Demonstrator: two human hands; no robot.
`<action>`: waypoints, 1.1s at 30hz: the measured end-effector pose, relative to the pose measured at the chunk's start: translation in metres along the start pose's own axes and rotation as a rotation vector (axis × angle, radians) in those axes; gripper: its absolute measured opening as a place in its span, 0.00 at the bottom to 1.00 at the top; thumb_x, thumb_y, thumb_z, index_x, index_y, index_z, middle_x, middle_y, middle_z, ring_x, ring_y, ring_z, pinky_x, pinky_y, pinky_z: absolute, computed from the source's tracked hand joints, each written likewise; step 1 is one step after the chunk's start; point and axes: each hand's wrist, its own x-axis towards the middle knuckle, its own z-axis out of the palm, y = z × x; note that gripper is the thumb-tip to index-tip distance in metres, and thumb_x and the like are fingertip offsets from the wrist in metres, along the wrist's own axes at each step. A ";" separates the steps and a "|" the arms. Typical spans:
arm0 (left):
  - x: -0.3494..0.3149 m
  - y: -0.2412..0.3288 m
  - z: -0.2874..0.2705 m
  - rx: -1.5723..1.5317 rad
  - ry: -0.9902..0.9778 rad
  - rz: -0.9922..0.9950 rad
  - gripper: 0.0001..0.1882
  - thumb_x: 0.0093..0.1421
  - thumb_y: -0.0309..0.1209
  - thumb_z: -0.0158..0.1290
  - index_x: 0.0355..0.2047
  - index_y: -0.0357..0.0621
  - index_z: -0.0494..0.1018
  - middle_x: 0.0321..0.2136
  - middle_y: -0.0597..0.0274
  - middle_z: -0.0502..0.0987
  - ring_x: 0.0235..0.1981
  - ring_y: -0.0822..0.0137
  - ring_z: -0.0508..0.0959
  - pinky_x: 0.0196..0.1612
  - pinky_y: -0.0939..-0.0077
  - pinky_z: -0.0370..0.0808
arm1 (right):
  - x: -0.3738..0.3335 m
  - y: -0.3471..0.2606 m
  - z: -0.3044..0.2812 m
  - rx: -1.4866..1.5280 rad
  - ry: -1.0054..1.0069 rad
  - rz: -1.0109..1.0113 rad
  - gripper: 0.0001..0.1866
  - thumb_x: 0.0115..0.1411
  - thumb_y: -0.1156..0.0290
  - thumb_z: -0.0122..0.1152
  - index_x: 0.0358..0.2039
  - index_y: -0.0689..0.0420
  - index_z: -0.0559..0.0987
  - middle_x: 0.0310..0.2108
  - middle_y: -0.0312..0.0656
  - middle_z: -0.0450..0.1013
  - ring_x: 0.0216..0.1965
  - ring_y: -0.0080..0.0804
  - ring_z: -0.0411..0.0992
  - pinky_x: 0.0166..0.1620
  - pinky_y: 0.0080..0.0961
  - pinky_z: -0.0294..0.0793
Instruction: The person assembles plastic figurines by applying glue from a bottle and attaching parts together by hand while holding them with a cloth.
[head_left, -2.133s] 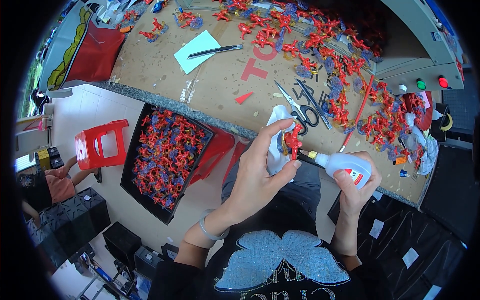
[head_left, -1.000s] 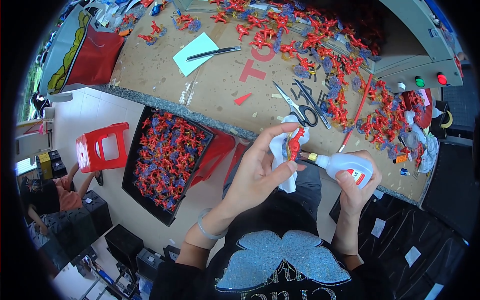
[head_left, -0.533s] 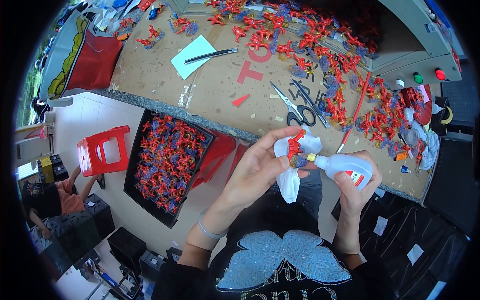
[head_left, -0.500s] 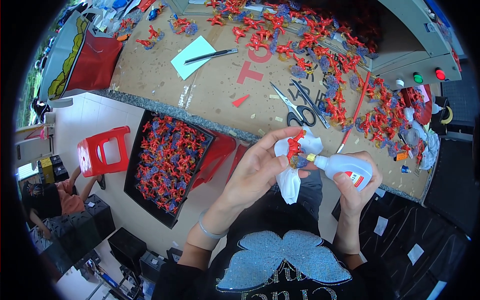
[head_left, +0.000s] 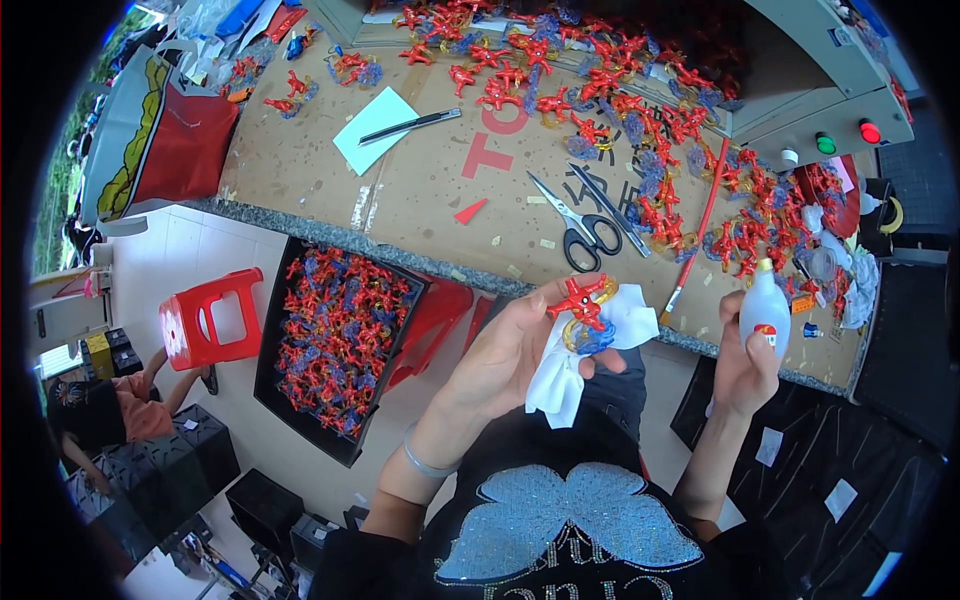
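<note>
My left hand [head_left: 510, 350] is closed around a small red plastic figure [head_left: 580, 302] with a yellow and clear blue base, along with a crumpled white tissue [head_left: 560, 375] that hangs below it. In my right hand [head_left: 748, 360] is a white squeeze bottle [head_left: 765, 312] with a yellowish tip, held upright and apart from the figure. Black-handled scissors [head_left: 585, 230] lie on the bench just beyond my left hand, beside a dark slim pen-like tool [head_left: 612, 212]. A thin red-handled brush [head_left: 700, 235] rests to their right.
Many similar red figures [head_left: 690, 120] cover the back and right of the cardboard-topped bench [head_left: 420, 200], by a grey machine [head_left: 800, 110] with buttons. A black crate [head_left: 335, 340] of figures and a red stool [head_left: 212, 322] stand at the left. Another person [head_left: 110, 410] is at far left.
The bottle has moved right, away from the figure, and turned from sideways to tip up. My left hand has tilted the figure, showing more of its front.
</note>
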 end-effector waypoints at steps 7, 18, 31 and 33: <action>0.009 -0.002 0.010 0.249 0.021 0.013 0.36 0.65 0.53 0.42 0.64 0.39 0.53 0.49 0.49 0.71 0.38 0.59 0.79 0.34 0.76 0.75 | 0.002 0.029 -0.066 -0.219 0.163 0.020 0.27 0.56 0.67 0.62 0.53 0.68 0.70 0.47 0.50 0.73 0.51 0.34 0.71 0.57 0.33 0.63; 0.016 -0.016 0.018 0.375 0.019 0.027 0.34 0.64 0.40 0.51 0.65 0.40 0.52 0.50 0.50 0.70 0.44 0.59 0.78 0.40 0.71 0.77 | 0.007 0.065 -0.074 -0.446 0.137 -0.023 0.18 0.56 0.82 0.61 0.48 0.65 0.73 0.46 0.44 0.72 0.48 0.28 0.70 0.54 0.23 0.67; 0.017 -0.030 0.016 0.742 0.214 0.481 0.28 0.62 0.26 0.52 0.58 0.40 0.52 0.50 0.48 0.68 0.54 0.57 0.72 0.56 0.61 0.71 | -0.053 0.023 -0.011 -0.730 0.441 -0.324 0.21 0.56 0.83 0.59 0.51 0.65 0.68 0.45 0.45 0.70 0.46 0.29 0.70 0.52 0.25 0.68; 0.017 -0.035 0.016 0.694 0.209 0.502 0.26 0.64 0.26 0.50 0.58 0.41 0.51 0.50 0.47 0.67 0.55 0.57 0.71 0.57 0.61 0.71 | -0.062 0.007 0.026 -0.477 0.191 -0.184 0.19 0.54 0.84 0.61 0.47 0.65 0.71 0.42 0.44 0.72 0.42 0.27 0.71 0.48 0.23 0.70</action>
